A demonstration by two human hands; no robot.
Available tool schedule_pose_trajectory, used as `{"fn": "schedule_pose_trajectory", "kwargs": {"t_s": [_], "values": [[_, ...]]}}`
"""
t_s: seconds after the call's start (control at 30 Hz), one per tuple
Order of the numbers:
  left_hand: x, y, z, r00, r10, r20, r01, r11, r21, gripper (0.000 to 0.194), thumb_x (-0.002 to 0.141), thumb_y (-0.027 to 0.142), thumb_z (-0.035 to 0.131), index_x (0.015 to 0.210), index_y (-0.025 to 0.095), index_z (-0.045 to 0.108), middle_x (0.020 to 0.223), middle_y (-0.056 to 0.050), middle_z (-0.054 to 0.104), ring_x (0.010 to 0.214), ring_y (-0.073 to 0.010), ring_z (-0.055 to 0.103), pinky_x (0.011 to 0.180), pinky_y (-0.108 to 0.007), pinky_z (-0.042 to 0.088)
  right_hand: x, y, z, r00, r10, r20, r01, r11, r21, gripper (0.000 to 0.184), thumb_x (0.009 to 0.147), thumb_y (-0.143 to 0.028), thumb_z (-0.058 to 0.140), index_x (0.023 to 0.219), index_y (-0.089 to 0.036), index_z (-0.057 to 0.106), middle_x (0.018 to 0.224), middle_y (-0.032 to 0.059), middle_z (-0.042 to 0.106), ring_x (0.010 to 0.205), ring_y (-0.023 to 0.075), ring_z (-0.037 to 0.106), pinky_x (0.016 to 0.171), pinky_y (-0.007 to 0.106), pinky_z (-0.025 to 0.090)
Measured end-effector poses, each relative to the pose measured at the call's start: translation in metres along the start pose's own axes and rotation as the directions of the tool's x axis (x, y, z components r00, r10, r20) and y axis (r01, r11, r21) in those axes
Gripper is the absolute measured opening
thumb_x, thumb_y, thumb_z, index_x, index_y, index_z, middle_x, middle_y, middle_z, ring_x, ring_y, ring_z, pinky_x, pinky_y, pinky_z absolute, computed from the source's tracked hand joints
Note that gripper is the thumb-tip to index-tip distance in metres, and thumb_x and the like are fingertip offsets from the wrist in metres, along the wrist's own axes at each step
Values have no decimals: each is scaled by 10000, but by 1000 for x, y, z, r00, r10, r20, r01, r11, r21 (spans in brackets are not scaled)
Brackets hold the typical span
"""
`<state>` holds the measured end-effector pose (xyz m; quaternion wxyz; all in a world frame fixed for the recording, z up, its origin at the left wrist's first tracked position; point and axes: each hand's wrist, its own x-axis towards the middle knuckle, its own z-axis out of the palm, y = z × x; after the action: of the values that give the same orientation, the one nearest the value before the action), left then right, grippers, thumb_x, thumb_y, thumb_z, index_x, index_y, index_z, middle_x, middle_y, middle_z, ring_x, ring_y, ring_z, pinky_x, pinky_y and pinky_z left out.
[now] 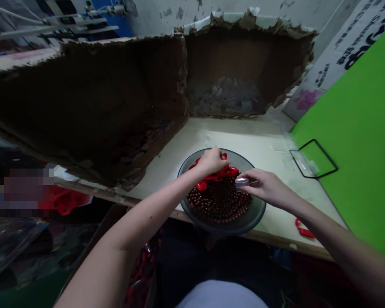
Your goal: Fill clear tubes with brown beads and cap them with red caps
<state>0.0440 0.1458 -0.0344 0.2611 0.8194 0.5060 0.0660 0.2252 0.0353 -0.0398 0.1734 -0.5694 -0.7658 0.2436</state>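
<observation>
A wide grey bowl (259,212) holds many small brown beads (216,205). On top of the beads, toward the far side, lie several glossy red plastic pieces (231,171). My left hand (212,161) reaches over the bowl's left rim, its fingers curled closed on one of these red pieces; the fingertips are partly hidden. Over the right side of the beads, my right hand (267,185) pinches a small clear plastic cup-like piece (242,184) between thumb and fingers.
Cut-open cardboard boxes stand behind: a left one (115,94) and a back one (224,55) with clear plastic pieces (235,96). A green panel (356,149) leans at right. Another red piece (304,229) lies on the pale table (218,128) near its front edge.
</observation>
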Motion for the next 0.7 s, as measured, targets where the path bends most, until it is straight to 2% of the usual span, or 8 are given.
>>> {"fn": "schedule_pose_trajectory", "kwargs": {"t_s": [0.07, 0.17, 0.23, 0.33, 0.43, 0.53, 0.63, 0.7], "values": [[1, -8, -7, 988, 9, -152, -16, 999, -45, 439, 794, 398, 623, 1135, 121, 620, 1107, -149, 680, 1036, -270, 622, 852, -335, 483, 9, -2, 8, 995, -61, 75, 73, 980, -183, 150, 825, -218, 574, 959, -173, 625, 887, 71, 654, 767, 197, 617, 686, 306, 464], [-14, -18, -11, 964, 43, -262, -78, 989, -125, 415, 830, 373, 600, 1163, 127, 616, 1028, -126, 703, 982, -249, 634, 858, -335, 476, 23, -9, 16, 981, -86, 173, 146, 917, -372, 124, 871, -215, 496, 892, -171, 610, 887, 102, 642, 725, 213, 612, 627, 312, 442], [-35, -24, -11, 949, 43, -313, -109, 974, -197, 341, 846, 351, 588, 1121, 155, 642, 918, -87, 716, 884, -219, 649, 824, -320, 481, 32, -12, 16, 974, -103, 201, 170, 919, -356, 148, 868, -228, 509, 965, -188, 613, 915, 99, 649, 736, 213, 619, 640, 310, 448], [-72, -33, -5, 918, 53, -394, -176, 943, -283, 238, 861, 289, 572, 1060, 193, 661, 853, -43, 711, 788, -175, 643, 774, -292, 485, 39, -14, 16, 983, -107, 148, 142, 959, -246, 314, 825, -218, 570, 1138, -205, 577, 925, 83, 642, 793, 216, 626, 717, 326, 478], [-100, -43, 6, 878, 63, -475, -240, 915, -323, 192, 876, 240, 550, 1024, 194, 664, 912, -49, 708, 806, -157, 637, 782, -284, 486, 39, -9, 18, 994, -62, 85, 77, 980, -185, 189, 843, -242, 559, 1000, -204, 655, 1008, 108, 610, 823, 216, 633, 787, 365, 499], [-111, -50, 18, 853, 40, -520, -262, 895, -362, 187, 885, 210, 538, 1026, 183, 657, 949, -58, 701, 835, -150, 634, 796, -281, 490, 34, -2, 23, 990, -60, 127, 78, 987, -141, 172, 836, -315, 592, 913, -201, 696, 1134, 125, 587, 939, 246, 636, 865, 406, 497], [-111, -53, 26, 842, 1, -540, -257, 879, -400, 185, 884, 194, 536, 1028, 181, 651, 959, -60, 697, 868, -155, 640, 807, -283, 494, 27, 3, 27, 976, -98, 197, 127, 981, -144, 340, 752, -308, 685, 1067, -181, 665, 1228, 142, 566, 1088, 283, 594, 925, 418, 486], [-109, -54, 30, 838, -8, -545, -254, 879, -403, 188, 889, 193, 527, 1035, 189, 646, 985, -62, 695, 910, -165, 643, 824, -291, 494, 23, 4, 27, 965, -143, 220, 185, 966, -182, 352, 760, -236, 658, 1106, -171, 645, 1249, 145, 561, 1108, 269, 586, 929, 390, 487]]}}
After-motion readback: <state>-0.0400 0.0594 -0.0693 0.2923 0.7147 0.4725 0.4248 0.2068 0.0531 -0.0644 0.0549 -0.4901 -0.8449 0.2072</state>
